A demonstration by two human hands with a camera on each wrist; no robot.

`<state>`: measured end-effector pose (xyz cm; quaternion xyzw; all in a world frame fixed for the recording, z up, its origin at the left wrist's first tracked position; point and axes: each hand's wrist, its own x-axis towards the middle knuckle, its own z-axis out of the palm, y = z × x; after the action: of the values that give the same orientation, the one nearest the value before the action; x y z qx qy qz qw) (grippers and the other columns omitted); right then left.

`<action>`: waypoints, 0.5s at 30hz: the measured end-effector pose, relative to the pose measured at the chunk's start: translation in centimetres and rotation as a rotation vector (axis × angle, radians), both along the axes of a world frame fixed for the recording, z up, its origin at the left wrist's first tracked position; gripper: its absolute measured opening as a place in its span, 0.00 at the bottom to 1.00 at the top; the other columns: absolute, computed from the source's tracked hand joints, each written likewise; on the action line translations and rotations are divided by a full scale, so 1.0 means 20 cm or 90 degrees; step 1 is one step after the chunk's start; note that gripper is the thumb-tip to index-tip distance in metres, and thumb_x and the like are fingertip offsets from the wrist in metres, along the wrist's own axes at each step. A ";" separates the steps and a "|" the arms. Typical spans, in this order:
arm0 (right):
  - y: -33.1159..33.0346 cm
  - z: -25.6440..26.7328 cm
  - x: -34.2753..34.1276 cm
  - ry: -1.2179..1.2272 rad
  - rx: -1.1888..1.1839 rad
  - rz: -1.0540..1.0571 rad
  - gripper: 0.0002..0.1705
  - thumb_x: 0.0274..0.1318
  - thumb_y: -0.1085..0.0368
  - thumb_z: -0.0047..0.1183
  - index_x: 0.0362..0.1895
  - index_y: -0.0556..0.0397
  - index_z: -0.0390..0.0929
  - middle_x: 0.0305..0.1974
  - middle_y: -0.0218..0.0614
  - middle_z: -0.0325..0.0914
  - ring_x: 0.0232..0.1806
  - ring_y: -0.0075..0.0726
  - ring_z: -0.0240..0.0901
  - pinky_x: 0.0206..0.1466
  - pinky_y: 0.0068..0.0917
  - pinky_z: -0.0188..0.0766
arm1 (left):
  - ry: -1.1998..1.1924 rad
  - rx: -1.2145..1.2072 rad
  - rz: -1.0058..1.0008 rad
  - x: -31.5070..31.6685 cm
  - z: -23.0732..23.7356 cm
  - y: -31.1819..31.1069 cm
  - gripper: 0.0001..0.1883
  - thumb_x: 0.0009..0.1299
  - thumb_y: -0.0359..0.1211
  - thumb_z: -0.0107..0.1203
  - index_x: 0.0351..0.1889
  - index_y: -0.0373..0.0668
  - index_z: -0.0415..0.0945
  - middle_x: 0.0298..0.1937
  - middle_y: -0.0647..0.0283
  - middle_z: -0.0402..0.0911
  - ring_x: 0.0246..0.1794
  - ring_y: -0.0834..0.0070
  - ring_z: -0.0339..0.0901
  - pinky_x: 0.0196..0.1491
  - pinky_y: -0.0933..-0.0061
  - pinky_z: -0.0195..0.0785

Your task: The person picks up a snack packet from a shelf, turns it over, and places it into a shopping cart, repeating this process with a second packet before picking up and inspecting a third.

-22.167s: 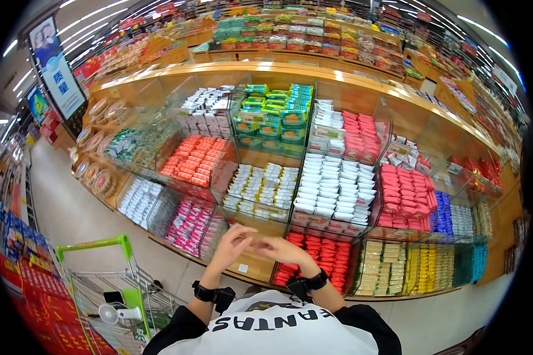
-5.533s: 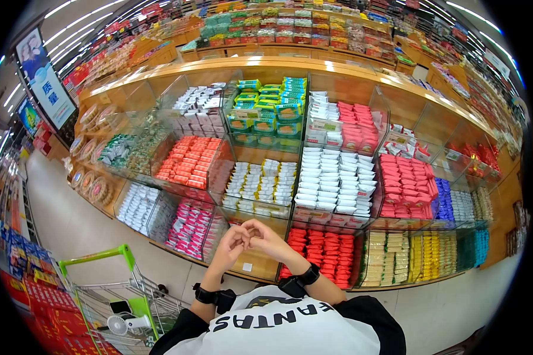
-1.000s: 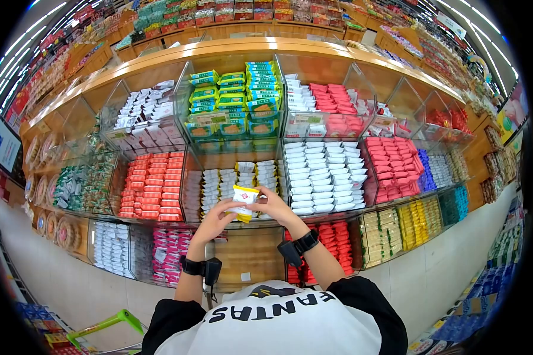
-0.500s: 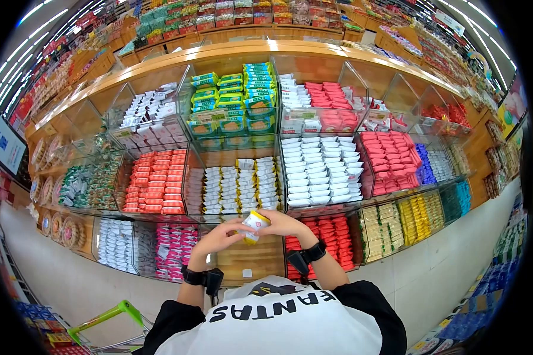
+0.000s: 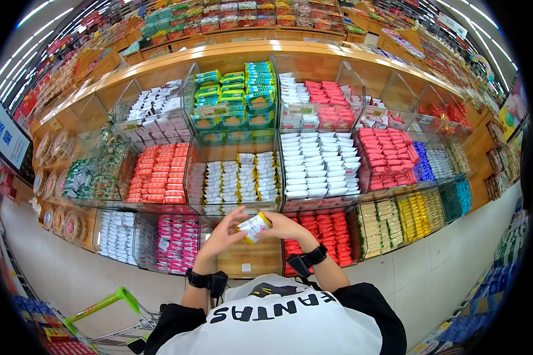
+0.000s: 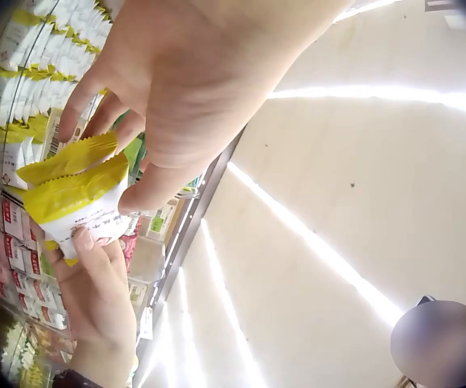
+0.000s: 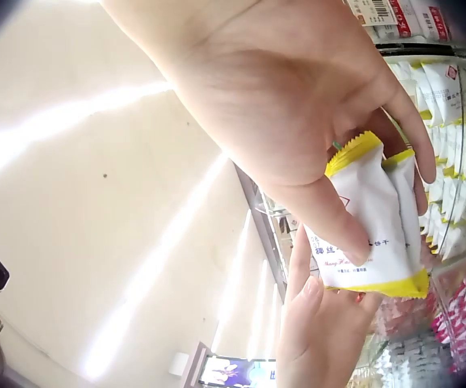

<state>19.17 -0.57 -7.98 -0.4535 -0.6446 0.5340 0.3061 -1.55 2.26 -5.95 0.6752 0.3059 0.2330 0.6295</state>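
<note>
My right hand (image 5: 285,227) grips two white biscuit packets (image 5: 256,227) with yellow ends, one lying against the other, thumb across the printed side. In the right wrist view the front packet (image 7: 362,214) shows Chinese print, and the second peeks out behind it. My left hand (image 5: 222,235) is spread around the packets' other end, its thumb tip at their edge and its fingers loose. The left wrist view shows those fingers partly hidden behind the yellow ends (image 6: 79,190). Just beyond my hands is a bin of matching white-and-yellow packets (image 5: 240,180).
Glass-sided bins surround it: orange packets (image 5: 159,173) left, white packets (image 5: 320,165) right, red packets (image 5: 326,234) nearer, green-and-yellow packets (image 5: 234,97) above. A wooden compartment (image 5: 249,254) with a small white label lies below my hands. A green-handled cart (image 5: 103,307) stands lower left.
Earlier my hands met with no packet in them. One second ago both held the packets over the bin; since then they have come nearer my body, the packets have tilted, and my left fingers have spread.
</note>
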 end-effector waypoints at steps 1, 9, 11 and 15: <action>-0.01 0.00 -0.01 0.000 -0.001 0.002 0.29 0.36 0.59 0.57 0.44 0.61 0.64 0.38 0.44 0.71 0.38 0.33 0.67 0.44 0.25 0.62 | 0.001 -0.007 0.015 0.00 -0.02 -0.01 0.32 0.59 0.26 0.51 0.61 0.44 0.49 0.53 0.58 0.63 0.52 0.74 0.62 0.50 0.76 0.58; -0.09 0.05 -0.04 0.025 -0.010 -0.069 0.27 0.38 0.62 0.57 0.44 0.61 0.64 0.37 0.43 0.71 0.39 0.32 0.67 0.44 0.25 0.62 | -0.055 -0.123 0.103 0.00 -0.18 -0.10 0.23 0.68 0.36 0.39 0.61 0.46 0.49 0.50 0.57 0.65 0.46 0.74 0.67 0.43 0.74 0.65; -0.10 0.04 -0.03 0.014 0.004 -0.087 0.26 0.38 0.63 0.58 0.44 0.59 0.65 0.37 0.39 0.71 0.39 0.29 0.66 0.45 0.24 0.62 | -0.119 -0.201 0.127 0.03 -0.17 -0.13 0.22 0.69 0.38 0.36 0.60 0.45 0.49 0.48 0.57 0.66 0.45 0.73 0.68 0.42 0.73 0.67; -0.14 0.04 -0.02 0.043 0.076 -0.137 0.26 0.36 0.66 0.59 0.44 0.57 0.65 0.38 0.34 0.70 0.41 0.26 0.65 0.47 0.22 0.60 | -0.156 -0.308 0.081 0.07 -0.15 -0.17 0.21 0.70 0.42 0.31 0.58 0.45 0.51 0.46 0.56 0.67 0.40 0.69 0.71 0.40 0.69 0.70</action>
<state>18.67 -3.33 -7.27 -0.4828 -0.6124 0.4734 0.4097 -0.09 -1.08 -9.01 0.4515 0.3159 0.2721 0.7889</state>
